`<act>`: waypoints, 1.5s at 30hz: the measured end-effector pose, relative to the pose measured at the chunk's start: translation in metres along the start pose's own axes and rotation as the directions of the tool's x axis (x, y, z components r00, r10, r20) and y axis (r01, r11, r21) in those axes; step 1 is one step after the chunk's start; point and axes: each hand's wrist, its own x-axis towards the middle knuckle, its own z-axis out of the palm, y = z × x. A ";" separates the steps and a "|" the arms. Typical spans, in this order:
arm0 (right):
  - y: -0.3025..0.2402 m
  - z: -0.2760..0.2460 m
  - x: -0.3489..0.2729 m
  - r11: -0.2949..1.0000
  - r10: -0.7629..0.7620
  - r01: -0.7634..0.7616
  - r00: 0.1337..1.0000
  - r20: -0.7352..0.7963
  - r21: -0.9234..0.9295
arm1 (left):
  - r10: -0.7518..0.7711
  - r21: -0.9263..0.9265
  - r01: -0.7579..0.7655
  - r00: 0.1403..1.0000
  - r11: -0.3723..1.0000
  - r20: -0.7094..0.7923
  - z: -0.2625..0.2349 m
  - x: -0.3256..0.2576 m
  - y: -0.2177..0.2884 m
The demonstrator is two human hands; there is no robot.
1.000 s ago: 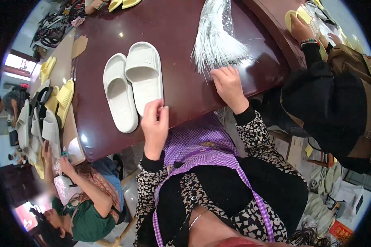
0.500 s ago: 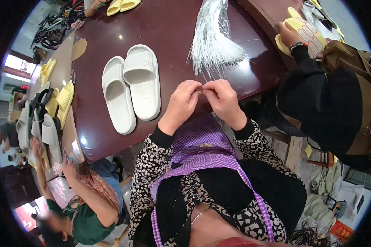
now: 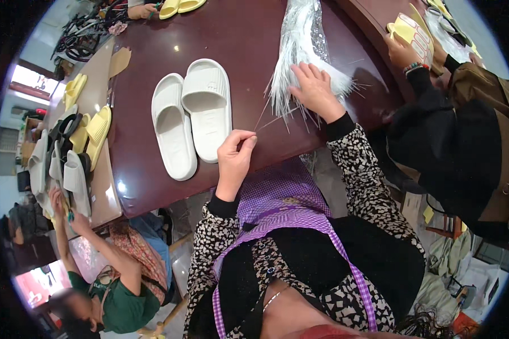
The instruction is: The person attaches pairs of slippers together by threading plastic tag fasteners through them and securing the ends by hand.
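My left hand (image 3: 236,161) is closed in a pinch above the table's near edge. One or two thin strands run from its fingertips toward the bundle of thin white strands (image 3: 308,39), which lies partly in clear plastic wrap. Over the loose lower end of that bundle, my right hand (image 3: 318,93) is spread palm down, fingers apart, covering some strands. Left of my hands a pair of white slide sandals rests soles down: the left slide (image 3: 174,127) and the right slide (image 3: 210,133), side by side and touching.
The dark red glossy table (image 3: 136,169) curves round in front of me. On the left, a person in a green top (image 3: 131,308) works by several white, black and yellow slides. At right, another person's hand (image 3: 402,53) holds a yellow slide (image 3: 415,37). Yellow slides (image 3: 178,7) lie at the far edge.
My hands were together in front of me and have parted. The right moved forward and right onto the white strands, opening out; the left moved slightly left and nearer, still pinched.
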 end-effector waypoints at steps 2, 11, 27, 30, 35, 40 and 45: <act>0.006 0.012 0.008 0.993 0.036 -0.027 0.997 0.073 -0.116 | -0.096 -0.104 0.091 0.994 0.990 -0.047 -0.006 -0.008 -0.001; 0.019 0.029 0.023 0.979 0.014 -0.012 1.000 0.009 -0.205 | -0.331 -0.482 0.209 0.926 0.851 -0.183 -0.052 -0.064 0.010; -0.049 -0.055 -0.002 0.953 -0.076 0.148 0.962 -0.264 0.264 | -0.486 -0.735 0.200 0.852 0.648 -0.196 -0.091 -0.095 0.054; -0.101 -0.060 -0.028 0.762 -0.208 0.320 0.944 -0.255 0.563 | -0.501 -0.749 0.211 0.846 0.628 -0.183 -0.087 -0.087 0.052; -0.166 -0.069 -0.039 0.598 -0.582 0.669 0.741 -0.336 0.441 | -0.485 -0.743 0.234 0.863 0.627 -0.138 -0.075 -0.086 0.058; -0.185 -0.068 -0.040 0.491 -0.730 0.750 0.632 -0.260 0.443 | -0.419 -0.588 0.297 0.904 0.752 -0.079 -0.070 -0.089 0.076; -0.174 -0.078 -0.028 0.470 -0.718 0.775 0.614 -0.329 0.423 | -0.424 -0.428 0.356 0.903 0.831 -0.072 -0.082 -0.096 0.097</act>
